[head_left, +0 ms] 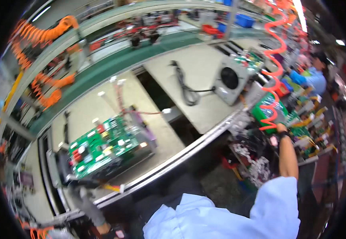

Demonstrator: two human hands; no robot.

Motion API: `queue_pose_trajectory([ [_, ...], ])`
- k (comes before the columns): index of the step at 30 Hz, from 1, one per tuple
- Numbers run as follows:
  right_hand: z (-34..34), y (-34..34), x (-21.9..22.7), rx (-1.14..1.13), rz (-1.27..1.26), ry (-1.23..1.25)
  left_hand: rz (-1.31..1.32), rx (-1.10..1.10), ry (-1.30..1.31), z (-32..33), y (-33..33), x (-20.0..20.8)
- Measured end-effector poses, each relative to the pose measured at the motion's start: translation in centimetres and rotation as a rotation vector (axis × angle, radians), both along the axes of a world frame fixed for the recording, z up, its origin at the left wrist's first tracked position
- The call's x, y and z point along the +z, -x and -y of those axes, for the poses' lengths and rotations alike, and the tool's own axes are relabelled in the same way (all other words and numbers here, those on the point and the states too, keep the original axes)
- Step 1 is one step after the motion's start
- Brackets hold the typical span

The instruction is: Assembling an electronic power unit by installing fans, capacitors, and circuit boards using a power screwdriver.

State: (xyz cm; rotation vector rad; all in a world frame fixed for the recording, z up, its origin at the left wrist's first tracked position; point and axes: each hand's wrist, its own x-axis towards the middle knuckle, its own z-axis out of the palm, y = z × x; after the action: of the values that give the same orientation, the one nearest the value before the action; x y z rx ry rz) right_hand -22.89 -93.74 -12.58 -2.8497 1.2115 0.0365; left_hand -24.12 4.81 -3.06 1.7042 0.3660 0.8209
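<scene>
My left hand (84, 200), in a grey glove, is at the near edge of the left work board, beside a green circuit board assembly (99, 148) with wires and connectors standing up from it. Motion smears its fingers, and I cannot tell whether they grip anything. A yellow and red wire end (113, 187) lies close by. Far to the right, my right hand (281, 128) is stretched out to the near rim of a green bin (265, 119), below an orange coiled hose (276, 71). Its fingers are mostly hidden and blurred.
A grey metal unit with a black fan (229, 78) and a black power cord (187, 89) rests on the right work board. Bundled parts and cables (256, 167) are heaped right of the metal rail (208, 139). Another person (316, 77) stands at far right.
</scene>
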Motion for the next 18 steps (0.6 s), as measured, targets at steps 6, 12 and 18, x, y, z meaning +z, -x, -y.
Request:
queue_pose_trajectory([
  [6, -9.1, -6.3, 4.7, 0.243, 0.338, 0.092, -0.28, 0.017, 0.086, -1.4, 0.9, -2.6],
  [12, -25.9, -11.0, 8.9, 0.6, 0.654, 0.0, -0.615, -0.003, -0.471, 0.7, 2.1, -7.4],
  [18, -44.0, -12.2, 10.2, 0.928, 0.585, -0.265, -0.249, 0.385, -0.159, -3.9, 6.9, -9.3],
])
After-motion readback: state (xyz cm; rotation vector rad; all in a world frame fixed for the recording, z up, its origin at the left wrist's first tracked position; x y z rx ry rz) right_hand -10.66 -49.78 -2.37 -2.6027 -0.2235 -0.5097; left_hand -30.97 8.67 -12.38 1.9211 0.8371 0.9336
